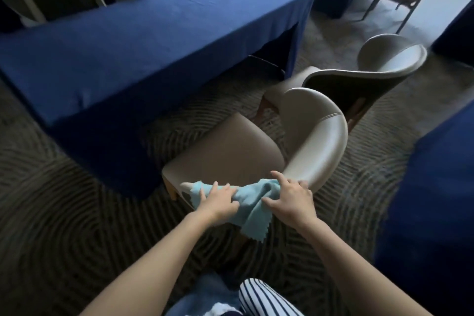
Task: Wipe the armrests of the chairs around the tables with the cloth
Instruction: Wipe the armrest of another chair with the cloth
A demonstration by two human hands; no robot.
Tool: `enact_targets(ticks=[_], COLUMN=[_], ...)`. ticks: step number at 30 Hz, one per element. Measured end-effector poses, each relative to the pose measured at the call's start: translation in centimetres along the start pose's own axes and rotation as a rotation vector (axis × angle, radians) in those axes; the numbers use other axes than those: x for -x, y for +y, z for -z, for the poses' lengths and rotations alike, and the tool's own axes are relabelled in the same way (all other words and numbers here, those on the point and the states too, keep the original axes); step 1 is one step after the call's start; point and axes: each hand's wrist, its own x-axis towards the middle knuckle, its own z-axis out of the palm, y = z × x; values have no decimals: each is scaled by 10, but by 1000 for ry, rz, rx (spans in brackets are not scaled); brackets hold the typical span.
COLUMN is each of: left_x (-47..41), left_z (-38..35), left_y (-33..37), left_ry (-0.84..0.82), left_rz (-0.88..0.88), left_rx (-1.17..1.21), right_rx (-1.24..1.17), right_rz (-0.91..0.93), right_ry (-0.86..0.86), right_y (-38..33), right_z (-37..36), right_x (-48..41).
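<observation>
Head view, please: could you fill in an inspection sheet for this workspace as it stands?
Surface: curved beige leather chair; its near arm end lies under the cloth.
Job's things: light blue zigzag-edged cloth, draped over that arm, one corner hanging down.
Clutter: nothing seen.
Grippers: left hand and right hand both press on the cloth, fingers spread.
Cables: nothing seen.
Surroundings: second beige leather chair just beyond; long table draped in dark blue fabric ahead; swirl-patterned grey carpet underfoot; more chairs and blue-draped tables further back.
</observation>
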Motion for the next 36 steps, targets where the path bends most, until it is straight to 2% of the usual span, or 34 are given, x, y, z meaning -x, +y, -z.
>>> enact_targets(ticks=[3, 5, 7, 9, 11, 17, 19, 26, 31, 34, 36], left_x=[-5, -9, -12, -13, -15, -18, -18, -20, -28, -35, -41], left_z=[-7, -7, -7, -7, -10, -21, -23, -32, -27, -24, -21], left_y=[-11, -20, -29, -39, -44, -52, -56, -73, -91, -109, -121], left_ry=[-39, -63, -72, -53, -8, 145, 290, 375, 424, 396, 380], left_rz=[-97, -158, -216, -288, -340, -401, -460, -554, -595, -621, -633], left_rx=[-4, -30, -42, -54, -64, -134, -81, -18, -63, -106, -143], right_rx=[189, 285, 329, 364, 420, 586, 624, 580, 543, 538, 502], right_rz=[103, 268, 358, 342, 301, 305, 337, 439, 441, 414, 382], right_ry=[6, -90, -240, -358, -399, -319, -317, -303, -279, -196, -211], right_y=[-13, -28, -43, -55, -57, -62, -65, -67, -80, -88, -97], right_z=[9, 6, -4, -18, -30, -54, -57, -67, -75, -87, -92], right_x=[-9, -16, -21, -24, -23, -22, -25, -34, -39, -43, -45])
